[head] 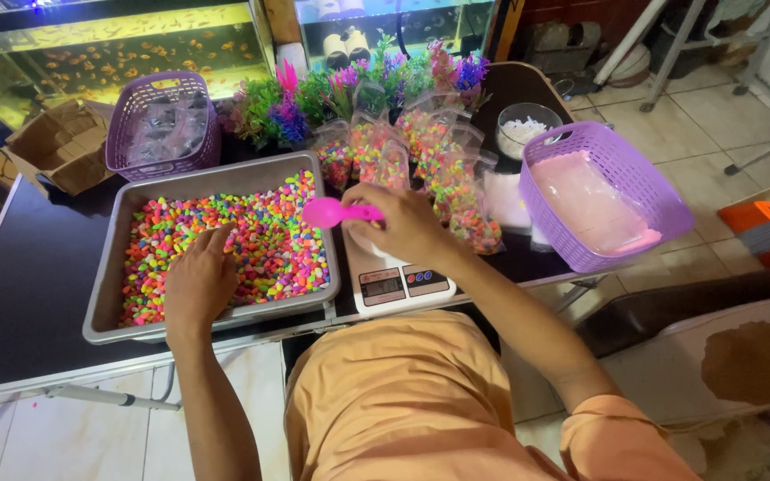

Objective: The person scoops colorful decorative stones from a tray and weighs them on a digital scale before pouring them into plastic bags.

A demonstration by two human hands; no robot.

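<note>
A grey metal tray (pixel 109 267) on the dark table is filled with small multicoloured pebbles (pixel 260 240). My left hand (pixel 200 283) rests palm down on the pebbles near the tray's front edge, fingers spread. My right hand (pixel 403 223) grips a pink plastic spoon (pixel 327 212) by its handle, with the bowl held over the tray's right rim. Below that hand sits a white digital scale (pixel 394 285). Whether something stands on the scale is hidden by the hand.
Several clear bags of coloured pebbles (pixel 438 160) stand behind the scale. A purple basket (pixel 617 160) with clear bags is at the right, another purple basket (pixel 162 125) at the back left. Plastic plants (pixel 314 98), a white bowl (pixel 528 129), a cardboard box (pixel 60 142) and fish tanks (pixel 109 58) lie beyond.
</note>
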